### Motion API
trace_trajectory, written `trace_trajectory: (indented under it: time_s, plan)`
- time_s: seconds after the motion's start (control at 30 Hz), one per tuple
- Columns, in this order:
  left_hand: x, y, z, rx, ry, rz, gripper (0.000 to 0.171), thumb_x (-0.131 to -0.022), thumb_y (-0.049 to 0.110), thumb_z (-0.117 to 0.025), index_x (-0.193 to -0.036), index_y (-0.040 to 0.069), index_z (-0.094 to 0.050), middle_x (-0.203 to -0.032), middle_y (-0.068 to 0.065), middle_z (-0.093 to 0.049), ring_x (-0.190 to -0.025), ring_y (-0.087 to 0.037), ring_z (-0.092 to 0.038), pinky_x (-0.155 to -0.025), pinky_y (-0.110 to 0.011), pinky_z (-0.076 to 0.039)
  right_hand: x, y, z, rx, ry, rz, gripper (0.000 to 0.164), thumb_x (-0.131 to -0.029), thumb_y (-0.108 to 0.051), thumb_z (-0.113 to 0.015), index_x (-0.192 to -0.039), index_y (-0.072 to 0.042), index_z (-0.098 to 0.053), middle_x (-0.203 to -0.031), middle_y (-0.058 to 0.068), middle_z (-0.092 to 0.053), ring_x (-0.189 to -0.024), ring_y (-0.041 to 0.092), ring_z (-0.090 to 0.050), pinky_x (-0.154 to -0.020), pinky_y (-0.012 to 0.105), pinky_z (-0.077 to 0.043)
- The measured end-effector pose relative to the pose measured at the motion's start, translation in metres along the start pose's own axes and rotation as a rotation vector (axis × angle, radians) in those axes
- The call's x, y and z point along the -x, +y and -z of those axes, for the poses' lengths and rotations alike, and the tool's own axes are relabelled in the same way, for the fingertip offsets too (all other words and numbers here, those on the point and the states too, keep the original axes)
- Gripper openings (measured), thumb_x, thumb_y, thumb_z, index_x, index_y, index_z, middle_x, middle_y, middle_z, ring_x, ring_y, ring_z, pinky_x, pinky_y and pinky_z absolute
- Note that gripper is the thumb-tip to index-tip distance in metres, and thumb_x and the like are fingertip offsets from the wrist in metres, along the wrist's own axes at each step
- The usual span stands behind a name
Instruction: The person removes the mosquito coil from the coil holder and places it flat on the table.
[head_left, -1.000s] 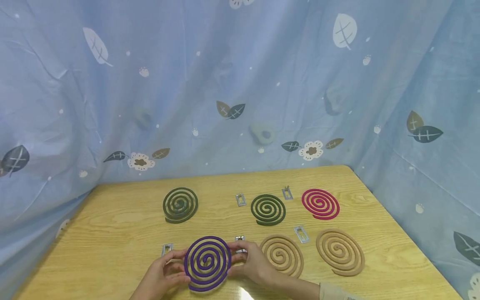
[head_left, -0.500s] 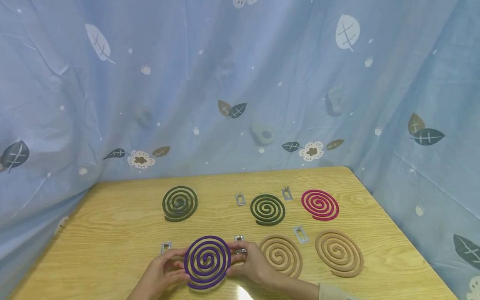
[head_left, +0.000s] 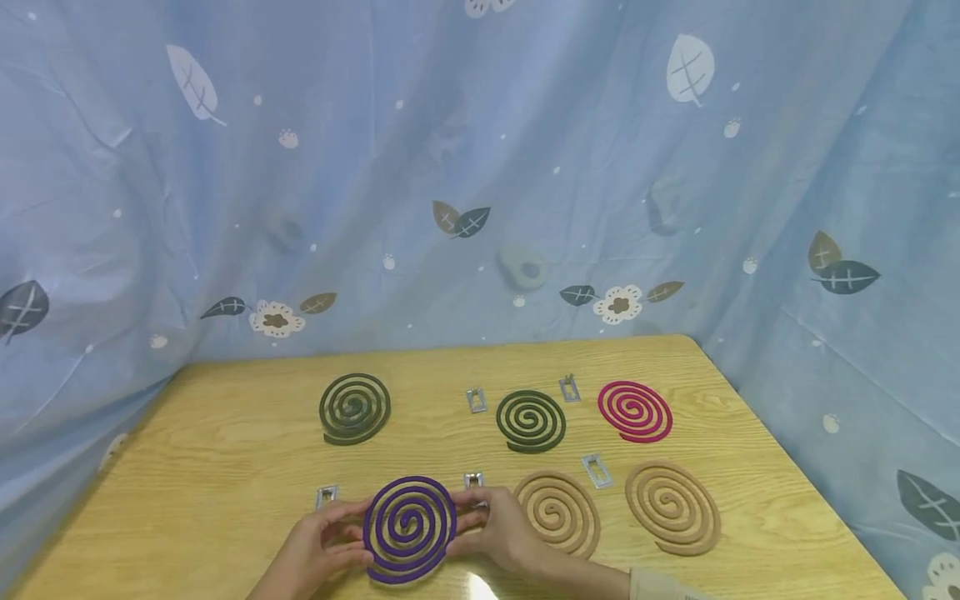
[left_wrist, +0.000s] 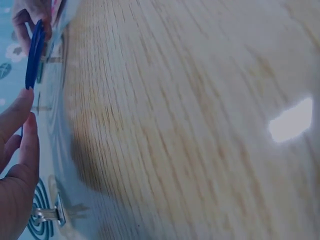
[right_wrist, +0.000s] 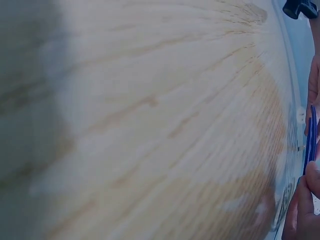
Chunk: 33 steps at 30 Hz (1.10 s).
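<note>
A purple mosquito coil (head_left: 410, 522) is held between my two hands at the front of the table, its flat face turned toward the head camera. My left hand (head_left: 315, 546) pinches its left edge between thumb and fingers. At the opposite edge, the thumb and fingers of my right hand (head_left: 498, 529) grip the rim. Both wrist views show the coil edge-on, as a thin band. Small metal coil stands lie just behind the hands: one (head_left: 326, 496) by the left fingers, another (head_left: 473, 481) partly hidden by the right hand.
Two dark green coils (head_left: 530, 422) (head_left: 355, 408) and a pink coil (head_left: 635, 412) lie toward the back. Two tan coils (head_left: 555, 514) (head_left: 672, 507) are to the right. More metal stands (head_left: 597, 471) (head_left: 476, 400) (head_left: 569, 388) sit among them. A blue patterned curtain (head_left: 465, 167) hangs behind the table.
The head view has shifted slightly, moving the whole scene a little left. Both hands keep the purple coil almost still, with the same hold.
</note>
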<state>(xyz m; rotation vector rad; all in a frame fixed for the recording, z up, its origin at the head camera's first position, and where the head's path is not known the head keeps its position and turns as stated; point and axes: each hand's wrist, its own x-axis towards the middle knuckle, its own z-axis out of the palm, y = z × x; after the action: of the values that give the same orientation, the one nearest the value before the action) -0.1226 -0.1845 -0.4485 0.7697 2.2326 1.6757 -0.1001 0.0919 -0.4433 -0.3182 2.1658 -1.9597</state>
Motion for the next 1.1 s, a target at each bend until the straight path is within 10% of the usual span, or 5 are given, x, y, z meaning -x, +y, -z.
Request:
trace_trajectory:
  time_s: [1.1]
  plan:
    - [0.005,-0.007,0.015,-0.038,-0.012,0.049,0.065,-0.076,0.009,-0.078,-0.125,-0.020,-0.046,-0.110,-0.024,-0.056,-0.092,0.000,-0.058,-0.085,-0.020,-0.054,-0.006,0.002,-0.008,0.051,0.017,0.038,0.047,-0.064,0.010,-0.080,-0.108,0.009,-0.063,-0.096,0.013,-0.070,-0.080,0.017,-0.068,-0.081,0.022,-0.057]
